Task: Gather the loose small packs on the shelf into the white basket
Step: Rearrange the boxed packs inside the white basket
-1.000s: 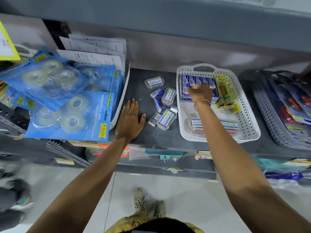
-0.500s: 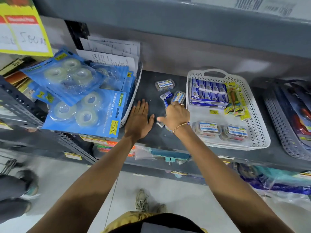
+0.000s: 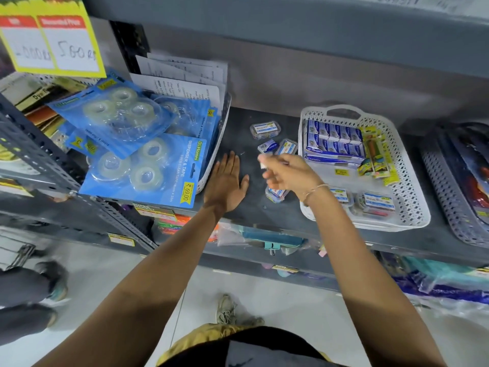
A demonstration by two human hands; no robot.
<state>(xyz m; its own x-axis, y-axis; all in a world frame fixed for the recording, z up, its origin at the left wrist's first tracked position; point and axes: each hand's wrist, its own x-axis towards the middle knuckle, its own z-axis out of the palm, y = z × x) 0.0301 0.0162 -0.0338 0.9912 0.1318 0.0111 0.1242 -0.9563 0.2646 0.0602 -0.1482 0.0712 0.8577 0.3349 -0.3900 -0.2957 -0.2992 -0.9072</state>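
Note:
The white basket (image 3: 408, 182) stands on the dark shelf (image 3: 251, 210), holding blue boxes at the back, yellow packs on the right and clear small packs in front. Loose small packs lie to its left: a clear one (image 3: 265, 129) furthest back, a blue one (image 3: 267, 147) and a labelled one (image 3: 288, 146) nearer. My right hand (image 3: 289, 174) hovers blurred above the shelf, left of the basket, its fingers pinched on a small pale pack (image 3: 263, 163). Another pack (image 3: 276, 194) lies under that hand. My left hand (image 3: 225, 181) rests flat on the shelf, fingers apart.
A white tray (image 3: 211, 165) of blue tape packs (image 3: 143, 165) and papers crowds the left. A grey basket (image 3: 449, 197) sits at the right. The upper shelf (image 3: 291, 19) hangs low overhead. Someone's legs (image 3: 29, 290) show on the floor at left.
My right hand went from the basket's back to the loose packs, closed over them, and has now lifted with a small pale pack. The left hand stayed flat.

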